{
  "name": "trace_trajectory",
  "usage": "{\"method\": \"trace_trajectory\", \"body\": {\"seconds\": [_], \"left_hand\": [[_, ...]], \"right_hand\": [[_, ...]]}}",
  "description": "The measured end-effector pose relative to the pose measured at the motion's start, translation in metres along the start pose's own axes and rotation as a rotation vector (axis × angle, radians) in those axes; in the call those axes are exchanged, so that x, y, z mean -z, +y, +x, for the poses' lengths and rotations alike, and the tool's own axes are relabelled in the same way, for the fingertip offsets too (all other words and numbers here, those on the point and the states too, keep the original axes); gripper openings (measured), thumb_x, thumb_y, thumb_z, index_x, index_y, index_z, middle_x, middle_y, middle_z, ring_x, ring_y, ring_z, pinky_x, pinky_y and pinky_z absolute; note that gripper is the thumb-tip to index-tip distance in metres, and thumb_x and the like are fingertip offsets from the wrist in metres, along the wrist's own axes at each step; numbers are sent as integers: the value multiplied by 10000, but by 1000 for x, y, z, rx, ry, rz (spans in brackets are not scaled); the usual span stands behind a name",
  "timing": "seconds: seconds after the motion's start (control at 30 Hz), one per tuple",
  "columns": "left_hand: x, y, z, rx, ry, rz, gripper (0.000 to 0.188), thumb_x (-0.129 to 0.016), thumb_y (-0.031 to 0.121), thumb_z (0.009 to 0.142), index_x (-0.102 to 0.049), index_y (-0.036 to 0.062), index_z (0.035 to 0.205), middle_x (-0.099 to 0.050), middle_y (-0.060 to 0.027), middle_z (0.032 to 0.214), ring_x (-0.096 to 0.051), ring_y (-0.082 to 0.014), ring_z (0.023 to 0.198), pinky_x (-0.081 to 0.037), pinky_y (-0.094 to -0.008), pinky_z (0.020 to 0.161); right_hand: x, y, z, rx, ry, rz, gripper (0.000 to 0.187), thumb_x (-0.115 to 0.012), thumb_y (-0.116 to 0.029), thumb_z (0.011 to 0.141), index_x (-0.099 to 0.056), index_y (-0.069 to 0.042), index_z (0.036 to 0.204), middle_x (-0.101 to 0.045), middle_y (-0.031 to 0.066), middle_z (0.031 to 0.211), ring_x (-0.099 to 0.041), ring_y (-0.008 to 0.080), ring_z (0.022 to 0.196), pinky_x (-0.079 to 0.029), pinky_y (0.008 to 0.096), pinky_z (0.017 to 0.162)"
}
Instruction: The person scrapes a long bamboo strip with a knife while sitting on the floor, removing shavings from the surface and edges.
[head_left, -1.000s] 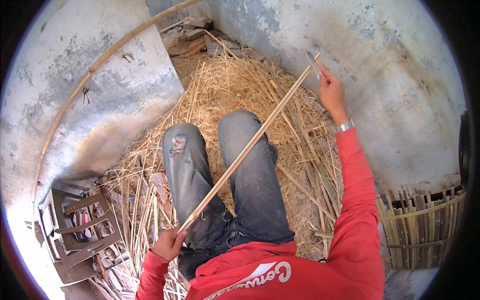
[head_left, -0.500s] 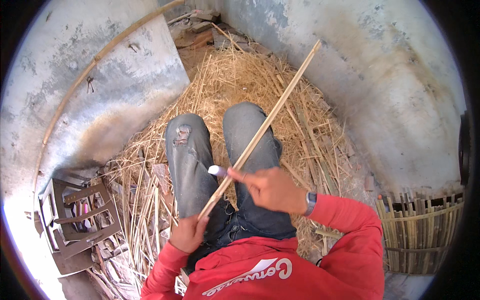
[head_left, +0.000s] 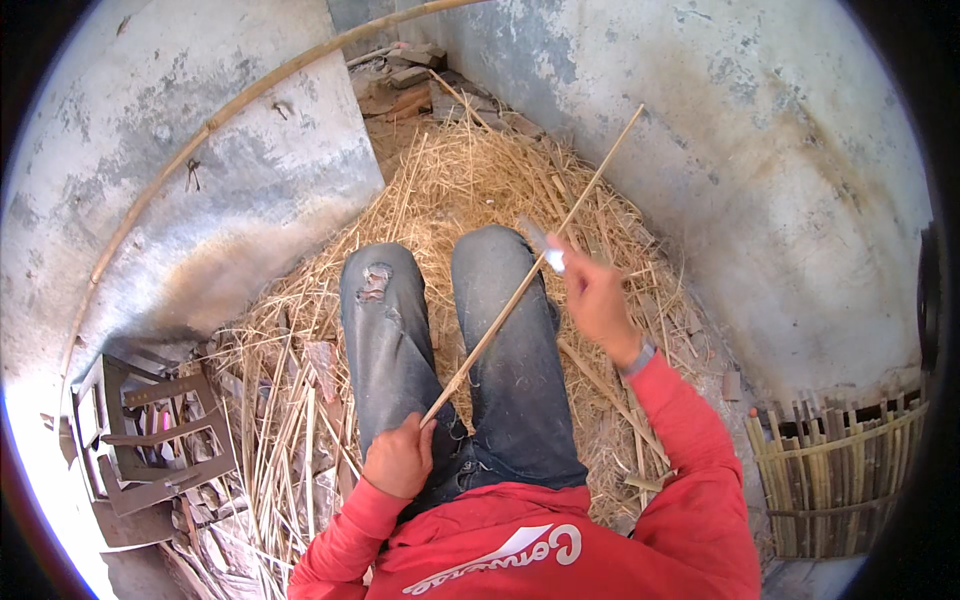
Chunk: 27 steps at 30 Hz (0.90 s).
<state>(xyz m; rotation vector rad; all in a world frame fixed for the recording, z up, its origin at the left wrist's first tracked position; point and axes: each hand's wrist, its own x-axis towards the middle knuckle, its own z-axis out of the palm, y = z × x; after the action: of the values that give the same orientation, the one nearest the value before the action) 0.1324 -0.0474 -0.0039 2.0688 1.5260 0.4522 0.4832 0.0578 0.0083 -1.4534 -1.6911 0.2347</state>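
Seated person with a slender pale strip held slantwise above the lap and across the right thigh. The left hand closes its grip fully about the near end; the right hand has its fingers wrapped round a small knife, blurred, whose blade projects up and to the left past the line of the strip, close to the right knee in this view; whether the edge touches the strip cannot be told. The principal hazard, as judged here, is a slip of the blade: a knot or a turn in the grain could catch the edge, and its sudden release could carry it into the knee or thigh, or down the strip to the left hand, which lies on the same line. Too deep a bite could thin the strip unevenly, and since only its near end is plainly gripped, the long free length could twist or whip under pressure. The long axis runs diagonally from the left hand to the far tip, pointing forward and to the person's right, over straw-coloured litter and towards the right-hand wall
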Motion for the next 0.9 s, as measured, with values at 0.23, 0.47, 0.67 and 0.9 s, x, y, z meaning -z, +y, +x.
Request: {"method": "trace_trajectory", "body": {"seconds": [0.23, 0.47, 0.67, 0.9], "left_hand": [[-12, 13, 9, 59, -3, 49, 199, -609, 225, 1048, -581, 48, 963, -658, -278, 733, -651, -529, 704, -503, -618, 618], [-20, 6, 4, 12, 34, 186, 166, -607, 244, 1029, -532, 96, 1022, -707, -191, 803, -693, -459, 661, -547, -584, 583], [-34, 5, 0, 37, 9, 187, 127, -608, 182, 1005, -535, 87, 1049, -701, -187, 804, -690, -452, 671, -539, -575, 574], [-27, 4, -2, 36, 24, 154, 129, -612, 138, 986, -549, 67, 1073, -679, -219, 792, -673, -471, 703, -516, -596, 611]], "right_hand": [[-17, -91, -61, 149, -362, 81, 351, -572, 18, 980, -727, -10, 1294, -748, 238, 926, -718, 193, 660, -520, 388, 594], [18, -13, -2, -90, 152, -92, 427, -576, -3, 985, -702, -94, 1382, -550, 167, 652, -551, 224, 520, -420, 388, 512], [-18, -44, -71, 199, -161, -27, 546, -582, 38, 911, -674, -100, 1431, -566, 156, 666, -553, 215, 518, -432, 409, 529], [5, -36, -36, -72, -31, 44, 339, -592, 22, 932, -756, -37, 1223, -578, 187, 689, -502, 223, 515, -415, 399, 525]]}}
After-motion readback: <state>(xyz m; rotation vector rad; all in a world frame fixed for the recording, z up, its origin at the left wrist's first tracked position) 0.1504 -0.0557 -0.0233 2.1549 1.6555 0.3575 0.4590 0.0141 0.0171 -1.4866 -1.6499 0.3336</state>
